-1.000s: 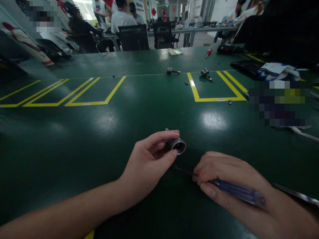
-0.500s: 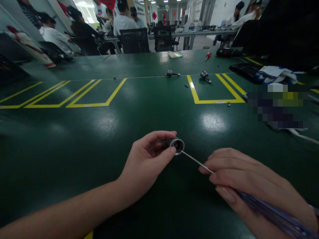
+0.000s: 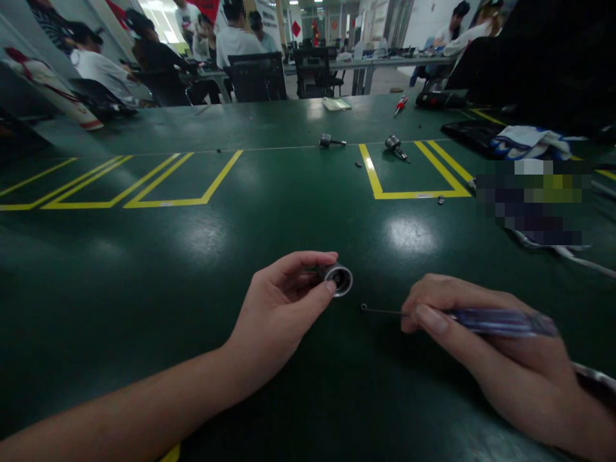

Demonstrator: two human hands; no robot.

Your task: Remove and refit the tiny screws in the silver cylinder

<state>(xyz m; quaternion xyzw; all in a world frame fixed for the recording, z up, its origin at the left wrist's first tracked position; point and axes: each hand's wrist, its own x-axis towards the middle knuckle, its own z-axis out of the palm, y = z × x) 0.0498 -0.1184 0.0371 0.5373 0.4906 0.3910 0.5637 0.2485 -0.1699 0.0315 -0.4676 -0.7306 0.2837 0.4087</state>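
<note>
Between the thumb and fingers of my left hand [image 3: 283, 305] is a small hollow metal cylinder [image 3: 342, 280], its open end facing right and toward me. My right hand [image 3: 486, 346] grips a screwdriver [image 3: 503, 322] by its clear purplish handle, the thin shaft pointing left. At the shaft's tip sits a tiny dark ring-shaped part [image 3: 364, 308], just below and right of the cylinder and apart from it. Inside the cylinder a darker inner part shows, though its details are too small to make out.
Two metal parts with shafts, one [image 3: 332, 140] near the middle and another [image 3: 395, 147] inside yellow tape, lie farther back on the green table [image 3: 289, 212]. Small bits lie near the tape. A red screwdriver [image 3: 400, 105], a white-and-blue cloth [image 3: 532, 142] and a cable [image 3: 584, 262] are toward the right.
My right hand has drawn the screwdriver tip out of the cylinder's opening and turned the shaft nearly level. A tiny ring now shows on the tip. My left hand has barely moved.
</note>
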